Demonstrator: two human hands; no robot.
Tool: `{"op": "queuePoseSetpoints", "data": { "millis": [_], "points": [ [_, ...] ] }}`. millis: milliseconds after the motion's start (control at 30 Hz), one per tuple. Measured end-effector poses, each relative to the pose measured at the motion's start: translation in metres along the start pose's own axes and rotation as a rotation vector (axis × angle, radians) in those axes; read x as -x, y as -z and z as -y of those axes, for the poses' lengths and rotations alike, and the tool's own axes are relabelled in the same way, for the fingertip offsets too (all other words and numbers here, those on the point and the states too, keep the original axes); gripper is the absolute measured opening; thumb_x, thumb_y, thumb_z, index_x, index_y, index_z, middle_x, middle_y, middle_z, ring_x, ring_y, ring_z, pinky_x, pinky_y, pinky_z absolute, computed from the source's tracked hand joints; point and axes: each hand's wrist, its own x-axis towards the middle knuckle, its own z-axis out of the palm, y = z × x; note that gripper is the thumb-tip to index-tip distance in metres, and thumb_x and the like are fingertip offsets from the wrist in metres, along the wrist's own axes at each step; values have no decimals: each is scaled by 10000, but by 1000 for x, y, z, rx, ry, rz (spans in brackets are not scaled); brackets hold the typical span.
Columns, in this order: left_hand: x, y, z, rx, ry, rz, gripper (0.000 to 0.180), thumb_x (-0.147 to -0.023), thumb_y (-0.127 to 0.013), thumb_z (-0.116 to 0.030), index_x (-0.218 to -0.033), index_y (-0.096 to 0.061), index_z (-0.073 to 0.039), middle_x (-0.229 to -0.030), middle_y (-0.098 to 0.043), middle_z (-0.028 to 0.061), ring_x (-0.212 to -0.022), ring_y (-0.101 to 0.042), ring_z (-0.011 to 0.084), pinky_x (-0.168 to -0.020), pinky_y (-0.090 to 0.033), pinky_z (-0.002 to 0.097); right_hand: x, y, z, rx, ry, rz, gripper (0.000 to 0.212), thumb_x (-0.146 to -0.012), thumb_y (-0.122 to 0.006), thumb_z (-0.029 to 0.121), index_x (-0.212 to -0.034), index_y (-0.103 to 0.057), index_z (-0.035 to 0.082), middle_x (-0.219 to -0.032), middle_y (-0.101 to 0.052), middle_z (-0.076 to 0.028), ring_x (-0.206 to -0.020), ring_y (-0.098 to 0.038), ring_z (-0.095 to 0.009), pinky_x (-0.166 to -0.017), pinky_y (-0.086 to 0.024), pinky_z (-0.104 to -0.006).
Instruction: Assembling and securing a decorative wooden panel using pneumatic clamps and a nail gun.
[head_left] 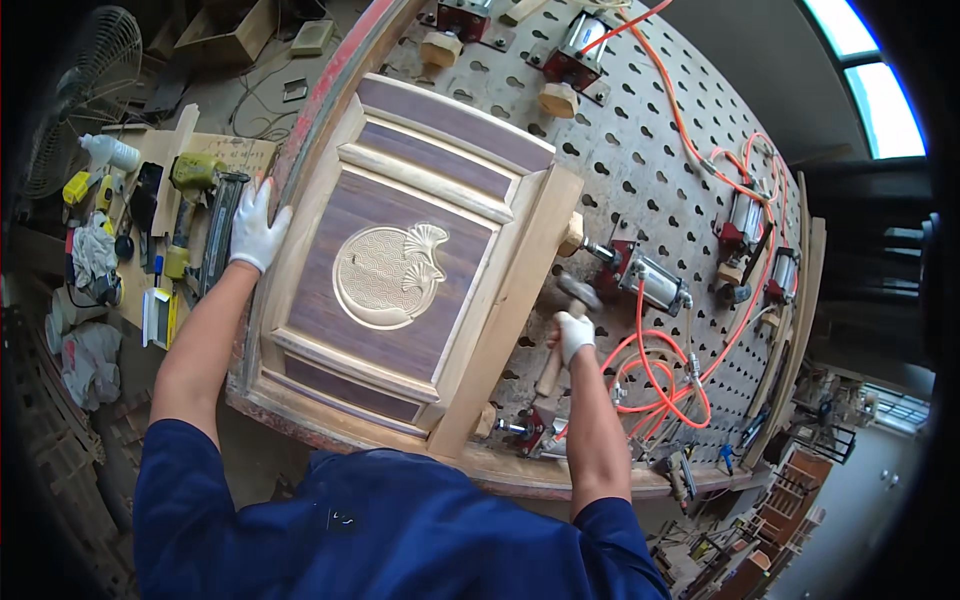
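A wooden door panel (pixel 400 290) with dark purple insets and a round carved medallion (pixel 388 275) lies on a perforated steel work table (pixel 640 150). My left hand (pixel 256 226), in a white glove, presses flat on the panel's left frame edge. My right hand (pixel 573 333), also gloved, grips the wooden handle of a hammer (pixel 565 320), whose head is blurred just right of the panel's pale right stile (pixel 515 300).
Red pneumatic clamps (pixel 640 275) with orange air hoses (pixel 660 375) are bolted over the table to the right and at the top. A side bench (pixel 160 220) at left holds a nail gun, bottle, rags and small tools. A fan (pixel 85 90) stands at far left.
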Motion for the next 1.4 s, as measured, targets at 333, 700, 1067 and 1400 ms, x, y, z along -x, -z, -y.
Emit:
{"op": "queuePoseSetpoints", "data": {
  "millis": [333,700,1067,1400],
  "points": [
    [-37,-46,31,-63,91,-34,662,-875,-648,-336,-1365,-446,61,-1321,-540,255,-1146,-560,402,-999,-437,411,-10,60,21,28,-15,-138,104,-821,-596,152,-801,-524,78,-593,-488,-50,-421,-476,-160,-372,-422,-314],
    [-34,-49,19,-88,109,-99,628,-878,-617,-396,-1330,-491,20,-1193,-615,231,-1075,-606,388,-934,-476,424,-4,43,0,142,34,-53,84,-802,-572,138,-785,-515,79,-578,-473,-52,-402,-462,-163,-353,-410,-317],
    [-30,-41,11,-122,150,-87,611,-868,-623,-386,-1315,-506,15,-1188,-628,208,-1112,-603,363,-937,-475,411,26,-48,27,421,101,123,77,-826,-570,132,-801,-516,83,-561,-461,-45,-407,-459,-163,-355,-397,-308],
    [-31,-26,22,-129,159,-124,596,-865,-642,-371,-1291,-531,31,-1165,-639,217,-1016,-629,369,-896,-494,392,40,11,23,215,73,172,101,-870,-606,161,-886,-532,95,-645,-510,-32,-445,-484,-140,-383,-412,-302]
  ]
}}
